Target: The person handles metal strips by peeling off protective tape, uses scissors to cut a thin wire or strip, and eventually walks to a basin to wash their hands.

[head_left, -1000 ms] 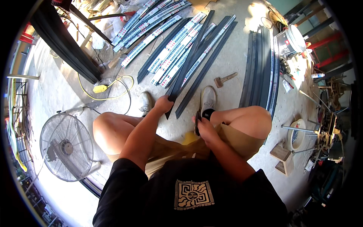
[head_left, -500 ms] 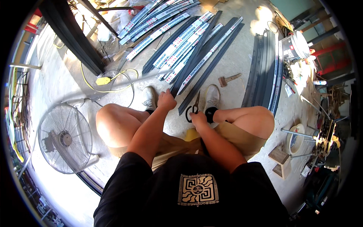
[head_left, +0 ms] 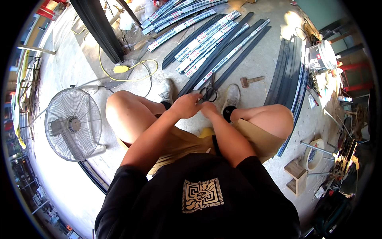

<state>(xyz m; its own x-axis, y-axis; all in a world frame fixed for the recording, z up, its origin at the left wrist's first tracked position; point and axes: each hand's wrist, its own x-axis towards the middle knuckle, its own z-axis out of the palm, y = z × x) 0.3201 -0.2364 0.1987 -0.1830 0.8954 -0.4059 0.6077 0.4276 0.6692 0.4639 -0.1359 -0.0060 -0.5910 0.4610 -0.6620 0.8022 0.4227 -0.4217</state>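
Observation:
My left hand is closed, its fingertips turned toward my right hand just past the near end of a long dark strip. Beside it, my right hand is also closed, with its fingers nearly meeting the left ones. What either hand pinches is hidden. A pair of black-handled scissors is just beyond my fingers, blades pointing away over the strips. Its handles come close to both hands; whether a finger still touches them cannot be told. Several film-covered strips with printed white-and-blue faces fan out ahead on the floor.
A hammer with a wooden head lies right of my right shoe. Further right are more dark strips and a white bucket. Leftward stand a floor fan and a yellow cord with a socket block.
My left hand has moved right from the strip end to meet my right hand. The scissors, gripped by the handles in my right hand before, now sit just beyond its fingers.

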